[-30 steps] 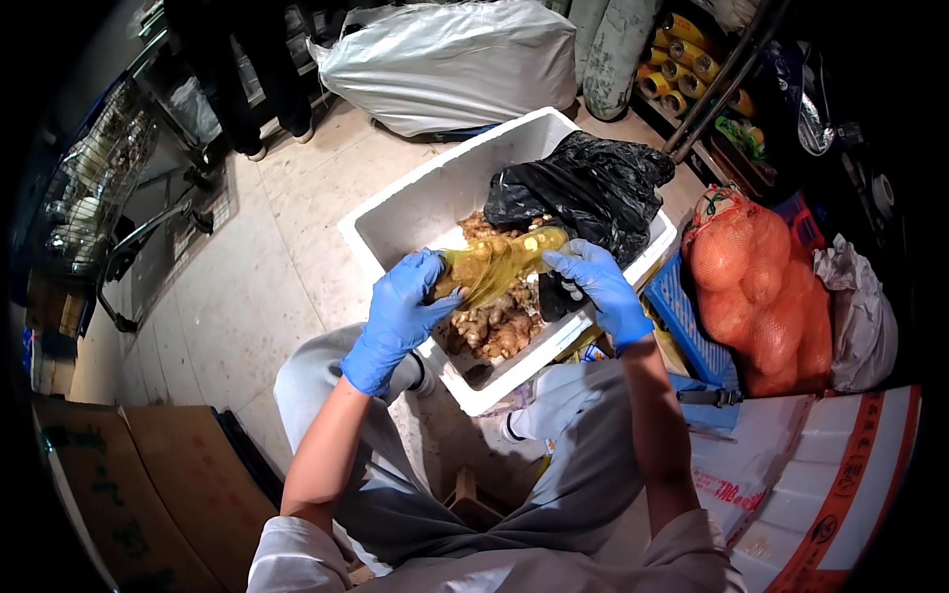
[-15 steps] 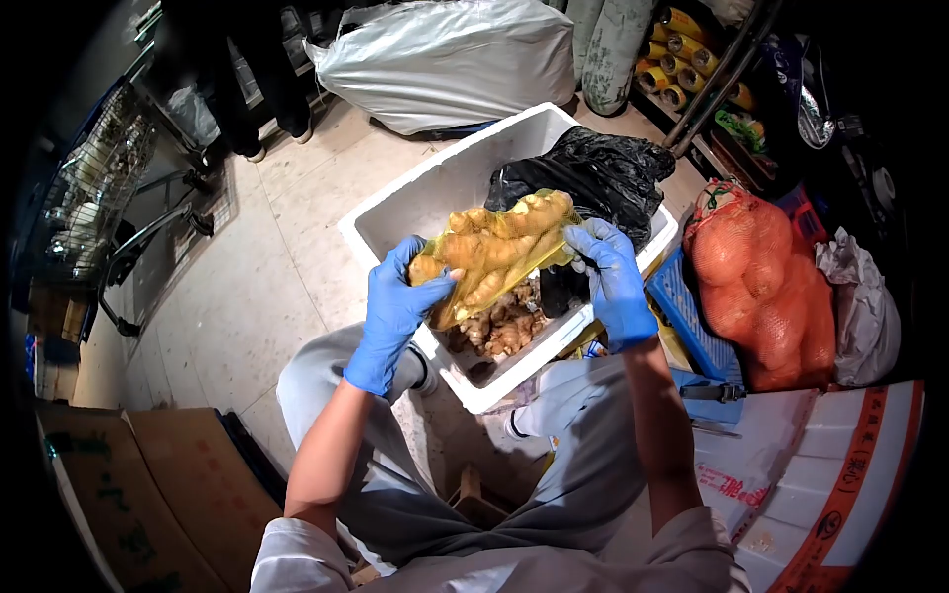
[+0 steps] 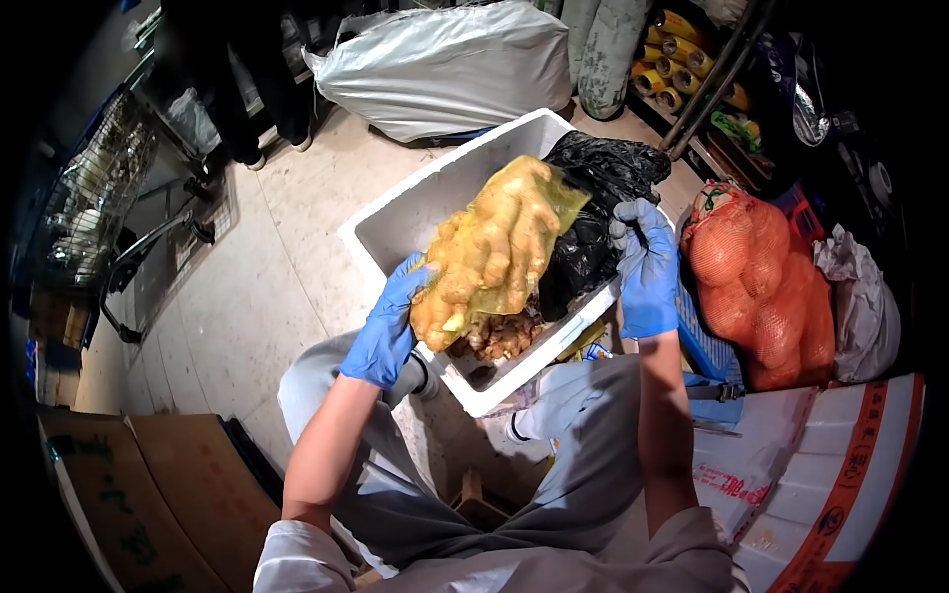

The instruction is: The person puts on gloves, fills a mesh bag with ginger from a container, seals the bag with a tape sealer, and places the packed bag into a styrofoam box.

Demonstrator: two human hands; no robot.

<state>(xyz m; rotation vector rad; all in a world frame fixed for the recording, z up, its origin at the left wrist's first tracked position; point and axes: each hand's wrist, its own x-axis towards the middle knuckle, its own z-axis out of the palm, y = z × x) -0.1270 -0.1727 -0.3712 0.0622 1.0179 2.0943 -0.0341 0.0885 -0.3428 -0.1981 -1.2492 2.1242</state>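
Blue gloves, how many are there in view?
2. One is on the left hand, gripping the yellow net of ginger; the other is on the right hand, near the black plastic bag.

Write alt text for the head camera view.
A gloved left hand grips a yellow mesh bag of ginger above a white foam box holding loose ginger and black plastic; the gloved right hand is apart from the bag.

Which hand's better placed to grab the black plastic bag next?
Right, I'd say: the right hand looks free and is right beside the black plastic bag. The left hand is holding the netted ginger, farther from the bag.
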